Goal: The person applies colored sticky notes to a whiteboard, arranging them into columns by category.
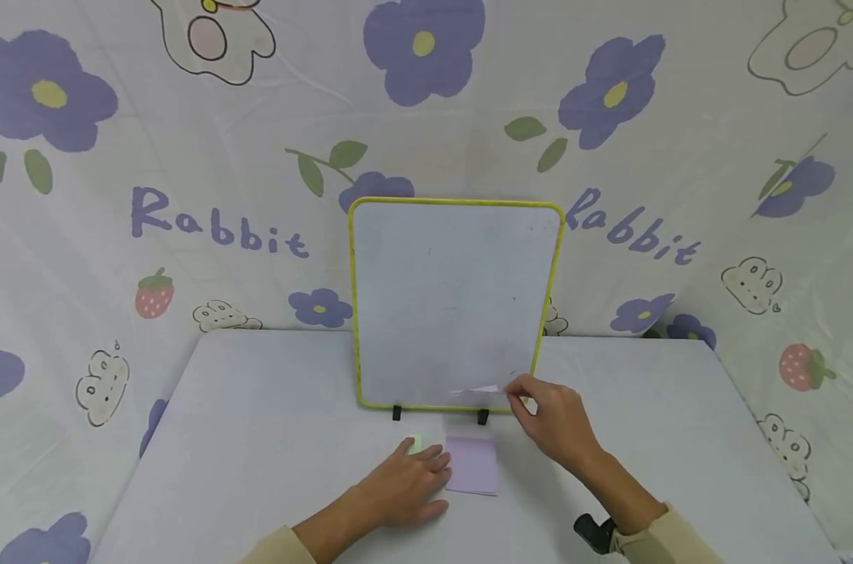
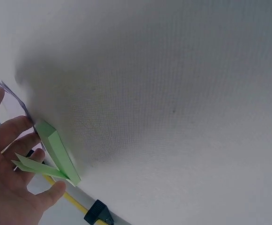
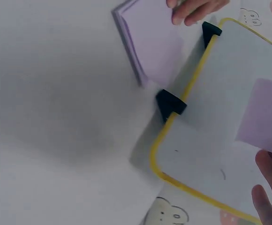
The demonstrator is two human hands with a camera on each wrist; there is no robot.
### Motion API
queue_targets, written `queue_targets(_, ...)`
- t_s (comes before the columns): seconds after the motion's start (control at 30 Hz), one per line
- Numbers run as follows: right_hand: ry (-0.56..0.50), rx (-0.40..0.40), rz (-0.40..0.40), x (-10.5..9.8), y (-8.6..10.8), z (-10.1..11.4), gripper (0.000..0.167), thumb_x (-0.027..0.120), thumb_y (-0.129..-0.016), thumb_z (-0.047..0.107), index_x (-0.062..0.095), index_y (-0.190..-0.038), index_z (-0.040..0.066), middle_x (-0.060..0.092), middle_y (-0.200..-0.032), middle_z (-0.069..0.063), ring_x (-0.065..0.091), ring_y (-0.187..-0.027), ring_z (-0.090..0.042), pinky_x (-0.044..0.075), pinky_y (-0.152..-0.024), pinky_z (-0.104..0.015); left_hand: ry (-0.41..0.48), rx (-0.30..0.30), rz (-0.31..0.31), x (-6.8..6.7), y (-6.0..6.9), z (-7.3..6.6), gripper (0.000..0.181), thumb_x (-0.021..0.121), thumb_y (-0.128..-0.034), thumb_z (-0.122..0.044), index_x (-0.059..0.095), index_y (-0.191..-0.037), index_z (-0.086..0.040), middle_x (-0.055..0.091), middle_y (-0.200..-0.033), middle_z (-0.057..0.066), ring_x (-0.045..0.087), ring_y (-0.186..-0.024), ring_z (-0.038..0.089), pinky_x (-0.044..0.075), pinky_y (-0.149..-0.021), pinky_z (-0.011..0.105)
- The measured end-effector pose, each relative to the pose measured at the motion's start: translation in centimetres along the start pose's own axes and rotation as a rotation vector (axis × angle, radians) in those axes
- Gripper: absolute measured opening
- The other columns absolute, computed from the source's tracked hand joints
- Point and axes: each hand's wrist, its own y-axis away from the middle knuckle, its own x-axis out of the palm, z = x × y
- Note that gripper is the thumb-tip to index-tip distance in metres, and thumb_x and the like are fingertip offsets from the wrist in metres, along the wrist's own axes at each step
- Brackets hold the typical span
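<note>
My right hand (image 1: 555, 419) pinches a single purple sticky note (image 3: 265, 115) by its edge, in front of the lower right part of the whiteboard (image 1: 454, 305). Seen from the head, that sheet is nearly edge-on. On the table before the board lies a pad of purple sticky notes (image 1: 471, 468). My left hand (image 1: 406, 487) rests beside it, fingers spread, fingertips at the pad's left edge. A small green sticky note pad (image 2: 58, 147) lies by the left fingers, some of its sheets lifted. From the head view, the left hand mostly covers the green pad.
Two black feet (image 1: 482, 417) hold the yellow-framed board upright on the white table (image 1: 257, 407). Behind it hangs a cloth (image 1: 243, 164) printed with flowers and rabbits. A black strap piece (image 1: 595, 534) is at the right wrist.
</note>
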Motion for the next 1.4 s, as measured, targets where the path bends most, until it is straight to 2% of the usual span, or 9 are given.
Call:
queue_targets(0.13, 0.080, -0.109, -0.121, -0.6, -1.2, 0.1, 0.016, 0.077, -0.077, -0.004, 0.072, -0.089, 0.006, 0.075, -0.081, -0.007, 0.070, -0.068, -0.024, 0.054, -0.055, -0.037, -0.011, 0.002, -0.008, 0.0, 0.1, 0.0, 0.044, 0.056, -0.0966, -0.045, 0.067, -0.128, -0.016, 0.059, -0.139, 0.000, 0.051, -0.133, 0.018, 0.043, -0.103, 0.052)
queue_targets(0.3, 0.164, -0.219, -0.280, -1.7, -3.3, 0.3, 0.021, 0.078, -0.075, -0.008, 0.073, -0.093, -0.001, 0.074, -0.080, -0.015, 0.070, -0.068, -0.032, 0.058, -0.061, -0.047, -0.035, 0.004, -0.013, 0.1, 0.1, 0.0, 0.044, 0.056, -0.0964, -0.046, 0.067, -0.127, -0.017, 0.060, -0.139, -0.001, 0.051, -0.133, 0.017, 0.043, -0.103, 0.051)
queue_targets(0.43, 0.161, -0.254, -0.391, -2.6, -4.8, 0.4, 0.024, 0.076, -0.073, -0.011, 0.072, -0.095, -0.002, 0.075, -0.084, -0.016, 0.070, -0.068, -0.034, 0.058, -0.064, -0.051, -0.037, 0.007, -0.022, 0.2, 0.0, 0.0, 0.043, 0.057, -0.0962, -0.045, 0.067, -0.127, -0.017, 0.060, -0.138, -0.001, 0.051, -0.133, 0.017, 0.043, -0.103, 0.051)
queue_targets(0.53, 0.160, -0.274, -0.439, -3.1, -5.7, 0.5, 0.023, 0.075, -0.074, -0.012, 0.072, -0.095, -0.002, 0.075, -0.088, -0.016, 0.070, -0.068, -0.034, 0.058, -0.064, -0.051, -0.034, 0.005, -0.025, 0.3, 0.0, 0.0, 0.043, 0.058, -0.0958, -0.045, 0.067, -0.127, -0.017, 0.060, -0.138, -0.001, 0.051, -0.133, 0.017, 0.043, -0.103, 0.051)
queue_targets(1.03, 0.237, -0.321, -0.527, -5.0, -9.2, 0.5, 0.013, 0.070, -0.084, -0.008, 0.070, -0.097, -0.008, 0.074, -0.099, -0.020, 0.071, -0.077, -0.038, 0.058, -0.073, -0.050, -0.033, 0.002, -0.028, 0.7, -0.1, 0.2, 0.040, 0.059, -0.0964, -0.042, 0.067, -0.127, -0.018, 0.060, -0.138, -0.002, 0.052, -0.132, 0.017, 0.044, -0.103, 0.049)
queue_targets(1.2, 0.248, -0.303, -0.533, -5.0, -9.5, 0.4, 0.013, 0.071, -0.084, -0.008, 0.072, -0.097, -0.008, 0.074, -0.100, -0.020, 0.072, -0.079, -0.038, 0.058, -0.072, -0.050, -0.029, -0.002, -0.024, 0.4, -0.2, 0.1, 0.039, 0.059, -0.0965, -0.040, 0.068, -0.126, -0.017, 0.060, -0.138, -0.001, 0.052, -0.132, 0.017, 0.044, -0.103, 0.049)
queue_targets(1.4, 0.249, -0.257, -0.501, -4.6, -9.6, 0.3, 0.014, 0.072, -0.082, -0.010, 0.073, -0.096, -0.006, 0.074, -0.102, -0.017, 0.072, -0.079, -0.037, 0.058, -0.072, -0.049, -0.032, 0.006, -0.044, 0.3, -0.1, 0.0, 0.036, 0.060, -0.0955, -0.038, 0.069, -0.123, -0.016, 0.062, -0.135, -0.001, 0.054, -0.130, 0.017, 0.046, -0.101, 0.048)
